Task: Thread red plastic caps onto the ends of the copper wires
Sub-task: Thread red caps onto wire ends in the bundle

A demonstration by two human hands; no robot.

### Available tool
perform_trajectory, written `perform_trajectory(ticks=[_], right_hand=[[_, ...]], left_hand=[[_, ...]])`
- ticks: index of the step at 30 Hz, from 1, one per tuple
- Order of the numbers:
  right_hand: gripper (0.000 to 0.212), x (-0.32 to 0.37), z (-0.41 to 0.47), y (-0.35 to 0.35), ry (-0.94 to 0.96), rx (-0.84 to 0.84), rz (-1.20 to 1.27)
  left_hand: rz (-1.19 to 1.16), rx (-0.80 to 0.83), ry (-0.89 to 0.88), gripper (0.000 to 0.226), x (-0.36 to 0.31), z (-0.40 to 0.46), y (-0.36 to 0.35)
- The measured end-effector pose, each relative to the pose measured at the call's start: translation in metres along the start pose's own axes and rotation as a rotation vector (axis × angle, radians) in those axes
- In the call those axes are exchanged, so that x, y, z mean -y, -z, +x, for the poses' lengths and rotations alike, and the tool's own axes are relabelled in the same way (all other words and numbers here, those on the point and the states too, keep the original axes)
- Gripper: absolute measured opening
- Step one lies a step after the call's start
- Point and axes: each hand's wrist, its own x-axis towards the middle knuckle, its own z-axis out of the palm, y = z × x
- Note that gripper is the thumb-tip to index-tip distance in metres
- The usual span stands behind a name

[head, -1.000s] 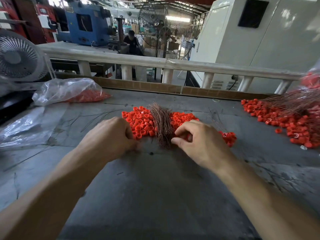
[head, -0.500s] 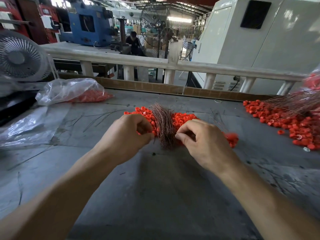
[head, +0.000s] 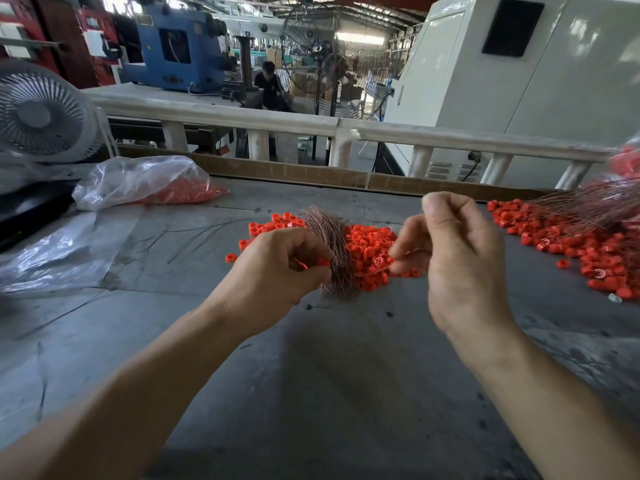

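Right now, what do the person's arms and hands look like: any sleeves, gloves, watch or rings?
Both forearms come in bare from the bottom edge; no sleeve shows anywhere in the head view. The left hand and right hand are ungloved. No watch, wristband or ring shows on either wrist or on the fingers that are in view. No tape, bandage or marking shows either.

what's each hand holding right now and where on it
The left hand pinches a red cap at its fingertips. The right hand is raised with thumb and fingers pinched; probably a thin wire, too faint to confirm.
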Motion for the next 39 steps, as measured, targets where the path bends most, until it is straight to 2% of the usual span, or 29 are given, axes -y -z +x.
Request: perform_trajectory(ticks=[6, 12, 15, 19, 23, 29, 33, 39], right_hand=[[0.018, 0.011, 0.022, 0.023, -0.005, -0.230, 0.015], [0.021, 0.017, 0.036, 0.038, -0.119, -0.271, 0.113], [0.019, 0.014, 0.037, 0.040, -0.214, -0.216, 0.123], [0.019, 0.002, 0.026, 0.031, -0.315, -0.069, -0.060], [0.018, -0.005, 0.012, 0.017, -0.273, 0.082, -0.220], [0.020, -0.004, 0.001, 0.008, -0.248, 0.325, -0.223], [0.013, -0.004, -0.002, 0.005, -0.225, 0.395, -0.225], [0.009, -0.005, -0.005, 0.003, -0.184, 0.390, -0.266]], left_hand=[[-0.077, 0.011, 0.000, 0.017, 0.001, 0.000, -0.002], [-0.182, 0.016, -0.021, 0.022, 0.001, -0.001, -0.002], [-0.223, 0.006, -0.042, 0.024, 0.000, 0.000, -0.003], [-0.268, 0.011, -0.042, 0.024, 0.000, 0.000, -0.004], [-0.319, 0.027, -0.041, 0.022, -0.001, -0.001, -0.006], [-0.486, 0.046, -0.008, 0.023, -0.004, -0.002, -0.007], [-0.574, 0.058, 0.052, 0.026, -0.003, -0.001, -0.009], [-0.699, 0.090, 0.113, 0.028, -0.005, -0.002, -0.012]])
